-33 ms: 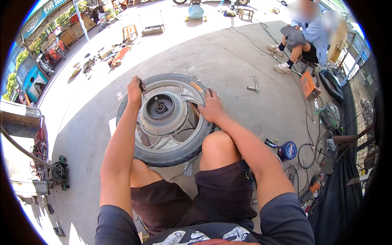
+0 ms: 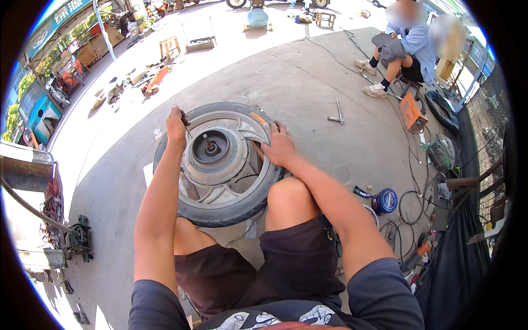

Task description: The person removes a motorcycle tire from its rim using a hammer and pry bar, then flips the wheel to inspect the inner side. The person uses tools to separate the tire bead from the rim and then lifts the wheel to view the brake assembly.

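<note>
A spoked wheel (image 2: 231,168) with a black tyre lies flat on the ground in front of my knees, its big round hub (image 2: 213,171) and short axle (image 2: 208,142) facing up. My left hand (image 2: 176,127) is closed at the hub's far left edge, around something dark with a thin shaft that points down to the hub; its kind is mostly hidden. On the wheel's right side my right hand (image 2: 279,145) grips the rim and tyre, fingers over the edge. An orange-brown strip (image 2: 259,119) shows on the rim close by.
A T-shaped wrench (image 2: 337,113) lies beyond my right hand. Right of my knee stand a blue tin (image 2: 384,202) and tangled black cables (image 2: 408,220). Farther right are an orange box-shaped machine (image 2: 412,112) and a seated person (image 2: 410,52). A green metal tool (image 2: 81,238) stands at left.
The whole view has shifted slightly, so the background sits a little to the left. Both hands keep their places on the wheel.
</note>
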Demonstrator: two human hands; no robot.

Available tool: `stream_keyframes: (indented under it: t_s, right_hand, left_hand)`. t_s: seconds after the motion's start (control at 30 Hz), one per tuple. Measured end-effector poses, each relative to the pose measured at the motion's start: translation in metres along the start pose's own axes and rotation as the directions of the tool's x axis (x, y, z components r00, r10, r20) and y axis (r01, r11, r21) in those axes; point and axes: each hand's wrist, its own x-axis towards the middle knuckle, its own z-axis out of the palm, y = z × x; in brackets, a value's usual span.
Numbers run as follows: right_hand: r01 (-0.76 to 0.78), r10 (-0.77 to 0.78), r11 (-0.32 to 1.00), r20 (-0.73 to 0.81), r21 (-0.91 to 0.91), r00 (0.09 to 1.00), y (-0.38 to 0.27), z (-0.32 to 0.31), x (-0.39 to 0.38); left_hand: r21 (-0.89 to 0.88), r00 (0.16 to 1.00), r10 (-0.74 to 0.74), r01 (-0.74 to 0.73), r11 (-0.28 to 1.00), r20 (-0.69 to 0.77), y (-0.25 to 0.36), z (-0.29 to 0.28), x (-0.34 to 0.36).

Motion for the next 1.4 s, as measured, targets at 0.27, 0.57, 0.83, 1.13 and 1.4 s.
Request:
stream_keyframes:
  t_s: [0.27, 0.57, 0.83, 1.13, 1.4]
  right_hand:
    - [-0.031, 0.031, 1.0, 0.05, 0.001, 0.998, -0.009, -0.004, -0.003]
    - [-0.04, 0.04, 0.999, 0.026, -0.002, 0.999, -0.011, -0.001, -0.004]
    - [-0.064, 0.062, 0.998, 0.057, 0.025, 0.996, -0.012, -0.004, -0.004]
    - [-0.043, 0.043, 0.999, 0.029, 0.02, 0.999, -0.007, -0.003, -0.003]
    - [-0.024, 0.024, 0.999, 0.006, 0.032, 1.0, -0.009, -0.006, -0.004]
  left_hand:
    - [-0.015, 0.998, -0.006, 0.005, 1.0, -0.054, 0.005, -0.005, 0.006]
    - [0.04, 0.991, -0.038, 0.043, 0.998, -0.126, 0.009, 0.0, 0.009]
    - [0.009, 0.997, 0.007, -0.007, 1.0, -0.077, -0.004, -0.001, 0.02]
    - [-0.005, 0.999, 0.044, -0.044, 0.999, -0.03, -0.009, -0.004, 0.014]
    - [-0.016, 0.998, 0.061, -0.062, 0.998, -0.033, -0.009, -0.009, 0.014]
